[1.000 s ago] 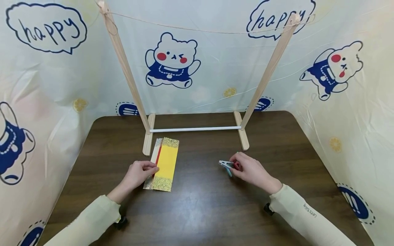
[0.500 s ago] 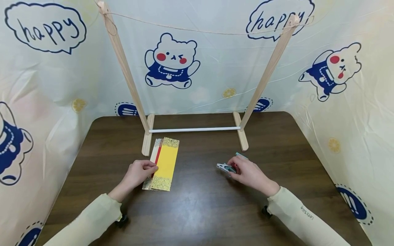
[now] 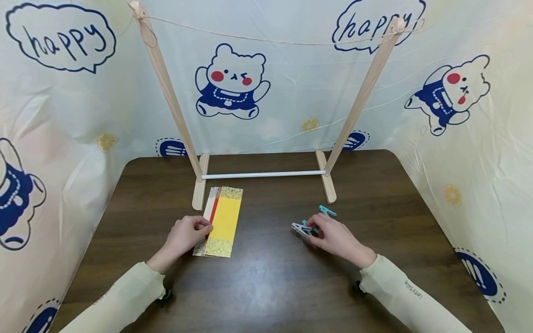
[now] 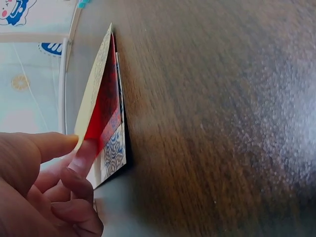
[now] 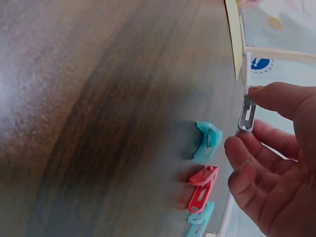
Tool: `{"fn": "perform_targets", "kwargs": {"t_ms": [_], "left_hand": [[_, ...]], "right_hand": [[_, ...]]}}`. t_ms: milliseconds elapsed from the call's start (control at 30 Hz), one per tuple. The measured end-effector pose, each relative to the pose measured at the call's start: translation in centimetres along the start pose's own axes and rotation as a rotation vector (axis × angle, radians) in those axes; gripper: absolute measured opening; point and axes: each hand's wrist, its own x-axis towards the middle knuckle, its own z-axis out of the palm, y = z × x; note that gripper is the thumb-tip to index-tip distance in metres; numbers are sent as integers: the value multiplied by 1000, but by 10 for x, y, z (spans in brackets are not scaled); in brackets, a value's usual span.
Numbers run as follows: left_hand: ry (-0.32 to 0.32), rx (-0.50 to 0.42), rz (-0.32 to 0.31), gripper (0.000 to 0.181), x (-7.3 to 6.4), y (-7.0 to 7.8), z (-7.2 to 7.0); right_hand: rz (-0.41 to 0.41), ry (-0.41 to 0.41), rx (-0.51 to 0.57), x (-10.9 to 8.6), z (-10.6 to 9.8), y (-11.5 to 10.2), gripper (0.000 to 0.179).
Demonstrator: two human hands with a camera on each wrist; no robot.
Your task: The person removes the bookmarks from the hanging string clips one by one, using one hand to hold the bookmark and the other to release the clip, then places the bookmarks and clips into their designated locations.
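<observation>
My left hand [image 3: 185,238] pinches the near-left edge of a long yellow card [image 3: 225,222], lifting that edge in the left wrist view. A red layer [image 4: 106,101] shows beneath it, above a whitish patterned card [image 4: 114,155] on the table. At the right, my right hand [image 3: 339,238] holds a grey clothespin [image 5: 247,116] between thumb and fingers. Below it on the table lie a teal clothespin [image 5: 208,142], a red clothespin [image 5: 201,190] and another teal clothespin [image 5: 200,219]. The right hand hides the red one in the head view.
Behind the cards stands a wooden frame with a left post [image 3: 170,92], a right post [image 3: 366,92] and a white crossbar [image 3: 264,175]. A thin string [image 3: 250,38] sags between the post tops. A printed cloth [image 3: 287,101] hangs around the dark table [image 3: 258,296].
My right hand has shifted slightly left and nearer with the grey clothespin, uncovering a teal one behind it. The red one has gone out of sight under the hand. My left hand stays nearly still.
</observation>
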Motion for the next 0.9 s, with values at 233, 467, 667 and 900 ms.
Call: {"fn": "perform_targets", "kwargs": {"t_ms": [233,467,667,900], "left_hand": [[2,12,-1,17,-3,-1,-2],[17,16,-1,23,-2,-4,-2],[125,45,108,21,-5,-9,1],[325,206,273,19,-8,-14,7]], "right_hand": [[16,54,-84,-2,8,-4,24],[42,96,-127,-2,15,-7,24],[80,103,-142,0,20,-9,26],[114,71,-163,3,22,-12,30]]}}
